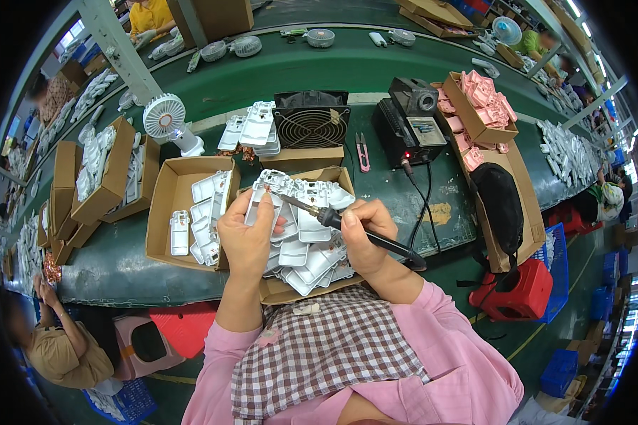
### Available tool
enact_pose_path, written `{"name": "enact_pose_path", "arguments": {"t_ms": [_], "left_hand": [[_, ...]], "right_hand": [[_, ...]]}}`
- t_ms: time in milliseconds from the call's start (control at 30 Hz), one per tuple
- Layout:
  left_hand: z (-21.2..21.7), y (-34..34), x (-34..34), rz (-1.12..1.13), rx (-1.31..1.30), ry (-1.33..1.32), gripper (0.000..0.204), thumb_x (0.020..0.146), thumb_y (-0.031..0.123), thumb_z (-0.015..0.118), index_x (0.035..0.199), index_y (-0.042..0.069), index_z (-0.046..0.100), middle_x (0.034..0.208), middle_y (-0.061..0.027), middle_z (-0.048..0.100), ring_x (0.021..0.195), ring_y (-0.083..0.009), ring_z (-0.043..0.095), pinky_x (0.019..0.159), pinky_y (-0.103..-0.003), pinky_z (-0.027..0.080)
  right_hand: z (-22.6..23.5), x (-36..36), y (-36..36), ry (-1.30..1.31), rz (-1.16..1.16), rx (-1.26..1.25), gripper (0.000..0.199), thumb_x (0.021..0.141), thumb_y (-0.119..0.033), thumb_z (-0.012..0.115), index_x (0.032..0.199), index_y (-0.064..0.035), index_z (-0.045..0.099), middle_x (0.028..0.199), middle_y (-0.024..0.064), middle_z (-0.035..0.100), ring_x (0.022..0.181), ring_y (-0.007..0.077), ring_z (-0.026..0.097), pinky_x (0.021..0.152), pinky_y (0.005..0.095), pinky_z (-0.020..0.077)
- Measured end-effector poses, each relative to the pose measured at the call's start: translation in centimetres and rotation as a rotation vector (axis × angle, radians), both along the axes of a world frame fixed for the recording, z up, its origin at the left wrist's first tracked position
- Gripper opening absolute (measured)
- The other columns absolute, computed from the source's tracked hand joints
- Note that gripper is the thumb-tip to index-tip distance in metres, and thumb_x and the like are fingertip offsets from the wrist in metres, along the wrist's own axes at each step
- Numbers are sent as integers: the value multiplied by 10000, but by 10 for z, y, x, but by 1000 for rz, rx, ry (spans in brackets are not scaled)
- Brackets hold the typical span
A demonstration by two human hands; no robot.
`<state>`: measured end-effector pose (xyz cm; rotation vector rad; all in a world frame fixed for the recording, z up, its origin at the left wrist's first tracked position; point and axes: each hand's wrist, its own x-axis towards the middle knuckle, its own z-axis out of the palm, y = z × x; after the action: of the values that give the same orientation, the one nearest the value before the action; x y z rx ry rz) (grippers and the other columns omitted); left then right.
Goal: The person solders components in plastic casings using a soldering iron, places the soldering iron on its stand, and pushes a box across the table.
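My left hand [248, 234] pinches a white plastic housing [276, 181], with its thumb near the upper end. My right hand [368, 235] grips the black handle of a soldering iron [331, 217] like a pen. The iron's metal tip points up and left, close to the housing; I cannot tell whether it touches. Under both hands, a cardboard box [280, 293] holds a pile of white plastic shells [312, 265]. To its left, another cardboard box [159, 205] contains more shells, some with small copper-coloured bits.
Beyond the hands stand a black square fan [312, 126], stacked white shells [256, 126] and pink-handled snips [362, 152]. A black soldering station [397, 131] sits to the right, its cable trailing to the bench. Pink parts [482, 99] fill a box. A small white fan [166, 117] stands left.
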<state>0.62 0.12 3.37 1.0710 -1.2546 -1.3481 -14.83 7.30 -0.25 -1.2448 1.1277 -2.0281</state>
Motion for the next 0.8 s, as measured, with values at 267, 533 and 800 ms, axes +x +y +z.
{"name": "enact_pose_path", "arguments": {"t_ms": [267, 533, 800], "left_hand": [[0, 0, 0, -5, 11, 5, 193, 891, 102, 579, 1009, -39, 636, 772, -56, 644, 564, -83, 590, 479, -201, 484], [0, 1, 0, 0, 0, -4, 180, 889, 94, 575, 996, -37, 638, 768, -52, 644, 562, -79, 586, 477, -200, 482], [-1, 4, -1, 5, 12, 2, 194, 881, 99, 589, 1016, -34, 628, 762, -47, 643, 559, -76, 588, 471, -193, 477]], "right_hand": [[0, -1, -2, 33, 10, -6, 152, 862, -73, 606, 778, -34, 486, 640, 31, 550, 537, 58, 451, 477, 225, 370], [2, -1, 0, 91, 11, -8, 152, 865, -82, 607, 784, -32, 487, 649, 33, 552, 551, 60, 453, 488, 224, 375], [0, 0, -2, 20, -22, -20, 131, 877, -58, 533, 787, -31, 441, 627, 30, 485, 480, 47, 388, 424, 198, 319]]}}
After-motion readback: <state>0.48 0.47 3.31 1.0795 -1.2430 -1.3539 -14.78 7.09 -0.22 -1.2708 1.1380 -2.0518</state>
